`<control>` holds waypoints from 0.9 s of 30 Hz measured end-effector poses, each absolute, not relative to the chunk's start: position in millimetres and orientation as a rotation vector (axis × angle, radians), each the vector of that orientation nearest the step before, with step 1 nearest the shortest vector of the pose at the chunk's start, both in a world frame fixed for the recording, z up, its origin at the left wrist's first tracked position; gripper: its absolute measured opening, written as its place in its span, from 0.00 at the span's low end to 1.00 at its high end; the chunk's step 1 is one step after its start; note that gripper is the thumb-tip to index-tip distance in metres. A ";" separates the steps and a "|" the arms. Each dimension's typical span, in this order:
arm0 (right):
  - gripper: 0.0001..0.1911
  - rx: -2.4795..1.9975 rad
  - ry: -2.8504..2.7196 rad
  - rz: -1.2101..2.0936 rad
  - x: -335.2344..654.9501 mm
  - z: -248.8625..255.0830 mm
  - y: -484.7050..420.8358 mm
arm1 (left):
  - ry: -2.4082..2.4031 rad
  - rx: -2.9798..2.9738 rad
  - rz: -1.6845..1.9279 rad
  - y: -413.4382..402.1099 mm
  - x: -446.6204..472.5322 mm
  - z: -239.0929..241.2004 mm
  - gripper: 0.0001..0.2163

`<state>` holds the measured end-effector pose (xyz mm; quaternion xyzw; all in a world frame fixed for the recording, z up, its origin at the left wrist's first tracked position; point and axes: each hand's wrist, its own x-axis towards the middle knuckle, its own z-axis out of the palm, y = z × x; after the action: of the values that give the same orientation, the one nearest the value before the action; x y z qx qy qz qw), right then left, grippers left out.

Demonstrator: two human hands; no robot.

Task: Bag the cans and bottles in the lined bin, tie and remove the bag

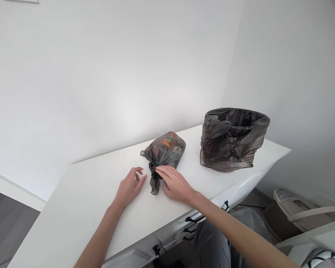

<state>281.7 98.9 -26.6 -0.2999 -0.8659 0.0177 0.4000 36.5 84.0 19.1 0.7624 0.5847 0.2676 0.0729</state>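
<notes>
Leftmost, a grey floor (4,223) is seen past the end of the white table (72,208), which is set against a white wall (114,74). Over the table the left hand (130,185) is held half open, its fingers curled and its thumb parted from them, and nothing is grasped by it. Just beside it, near the middle of the table, a tied bag (174,158) of thin dark plastic is laid; through it, packaging in orange and green is seen. Its neck is twisted into a knot (152,168), from which a loose end is hung towards the table's front edge. The knot is touched by the fingertips of the right hand (167,182), whose thumb is held apart below; whether anything is gripped cannot be told. Below, black handles (191,219) are fitted to the drawers. Farther right, an upright bin (229,149) is covered by a crumpled black liner, and beyond, a beige appliance (304,216) is placed lower down.
</notes>
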 end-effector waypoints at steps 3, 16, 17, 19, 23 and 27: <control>0.35 -0.668 -2.209 0.071 275.7 -22.8 88.4 | 1.748 2.277 0.811 86.3 35.1 13.6 0.17; 0.32 -0.635 -2.074 0.014 277.6 -12.6 82.0 | 1.979 2.196 0.921 94.9 31.2 8.3 0.10; 0.33 -0.642 -2.069 0.010 277.6 -13.0 82.4 | 1.997 2.184 0.929 94.6 31.6 9.2 0.11; 0.34 -0.665 -2.054 0.005 277.7 -14.2 83.2 | 1.999 2.163 0.956 93.3 33.9 11.6 0.12; 0.31 -0.704 -2.030 -0.003 278.2 -16.7 84.1 | 1.864 2.138 1.022 89.0 44.1 14.9 0.16; 0.26 -0.704 -2.039 0.004 277.9 -17.4 84.0 | 1.763 2.232 0.975 87.5 51.9 11.5 0.16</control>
<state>277.9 84.0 -17.4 -0.2876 -0.8331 0.0015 0.4725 51.9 87.5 11.5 0.7408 0.5848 0.3236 0.0673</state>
